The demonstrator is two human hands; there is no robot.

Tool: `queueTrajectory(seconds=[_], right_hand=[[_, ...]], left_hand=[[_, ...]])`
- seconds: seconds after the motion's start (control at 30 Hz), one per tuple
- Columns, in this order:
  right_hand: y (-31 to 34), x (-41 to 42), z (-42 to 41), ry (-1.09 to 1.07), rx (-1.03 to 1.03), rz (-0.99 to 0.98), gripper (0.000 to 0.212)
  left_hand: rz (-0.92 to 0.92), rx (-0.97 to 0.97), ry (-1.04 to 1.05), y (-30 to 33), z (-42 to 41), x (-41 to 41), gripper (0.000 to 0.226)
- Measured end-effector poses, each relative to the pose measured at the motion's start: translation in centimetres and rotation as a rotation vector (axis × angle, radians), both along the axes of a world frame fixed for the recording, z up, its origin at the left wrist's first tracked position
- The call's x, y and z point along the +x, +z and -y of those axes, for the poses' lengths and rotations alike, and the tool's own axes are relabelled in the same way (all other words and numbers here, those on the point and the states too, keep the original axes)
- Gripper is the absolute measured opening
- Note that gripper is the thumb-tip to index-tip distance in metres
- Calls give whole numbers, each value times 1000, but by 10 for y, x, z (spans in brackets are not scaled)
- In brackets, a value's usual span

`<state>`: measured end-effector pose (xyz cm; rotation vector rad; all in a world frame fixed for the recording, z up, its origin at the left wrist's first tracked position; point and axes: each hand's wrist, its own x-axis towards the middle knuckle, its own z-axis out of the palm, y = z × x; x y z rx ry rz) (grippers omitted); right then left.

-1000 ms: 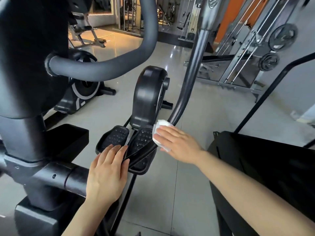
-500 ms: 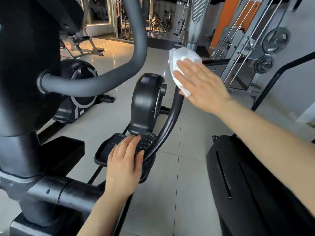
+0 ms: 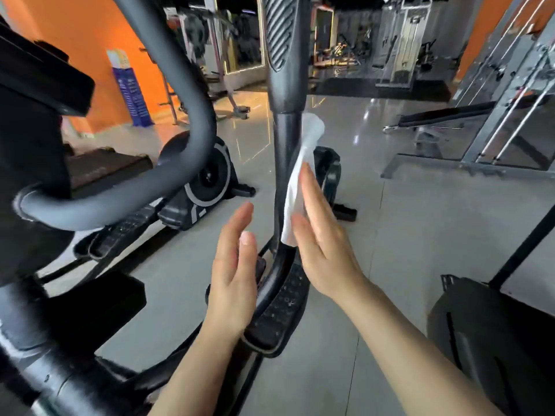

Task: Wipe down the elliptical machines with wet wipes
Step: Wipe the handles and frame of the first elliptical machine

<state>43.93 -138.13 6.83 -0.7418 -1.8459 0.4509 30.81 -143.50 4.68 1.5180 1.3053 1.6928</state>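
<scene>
Head view, gym floor (image 3: 420, 235) of pale glossy tiles. Elliptical (image 3: 33, 181) fills the left side: dark body, curved grey handlebar (image 3: 168, 163) sweeping from top centre down and round to the left. Moving arm (image 3: 285, 151) stands upright in mid-frame, ribbed grip (image 3: 277, 31) at its top, black tube below, curving toward the lower left past the pedal (image 3: 279, 313). Pedal is black, studded, tilted, lying below both hands. Second elliptical (image 3: 204, 187) sits behind on the floor, flywheel cover with a pale ring. Weight rack (image 3: 495, 115) and a black bench (image 3: 444, 115) at right, well apart. Orange wall (image 3: 90, 40) at left rear; dark machine housing (image 3: 495, 340) at lower right.

Right hand (image 3: 324, 244): fingers straight and together, laid flat against the wipe (image 3: 300, 181), pressing it to the right side of the arm's tube. Wipe is white, crumpled, drawn out lengthwise along the tube, its upper end just under the ribbed grip, its lower end at the base of the fingers.

Left hand (image 3: 234, 274): fingers straight, relaxed, holding nothing, edge-on just left of the tube. Cannot tell whether it touches the tube.
</scene>
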Motion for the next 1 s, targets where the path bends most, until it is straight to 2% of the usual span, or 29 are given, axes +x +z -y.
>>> queueTrajectory(seconds=[0.1,0.2,0.33,0.43,0.53,0.63,0.7,0.8,0.93,1.0], right_hand=[[25,-3,-23,-129,163,-96,51],[45,-16,-39,-226,261,-222,48],[49,-40,-32,-118,121,-377,51],[34,-42,-29,-114,112,-382,51],[1,-35,-27,-129,133,-304,50],[-42,-25,-19,-108,68,-201,62],[-55,-22,-13,-92,33,-203,60],[-25,-26,-11,-68,17,-317,50],[41,-34,-30,3,119,-436,54],[41,-37,-36,-17,137,-452,50]], left_hand=[[83,55,81,18,-5,15,49],[107,38,157,27,-6,25,53],[107,-31,174,26,-4,36,64],[143,-87,217,19,2,43,63],[151,-132,273,9,12,46,69],[134,-172,319,0,21,52,74],[121,-187,337,-7,28,55,75],[99,-188,377,-14,37,58,79],[56,-178,445,-19,46,55,79],[46,-174,468,-26,50,53,77]])
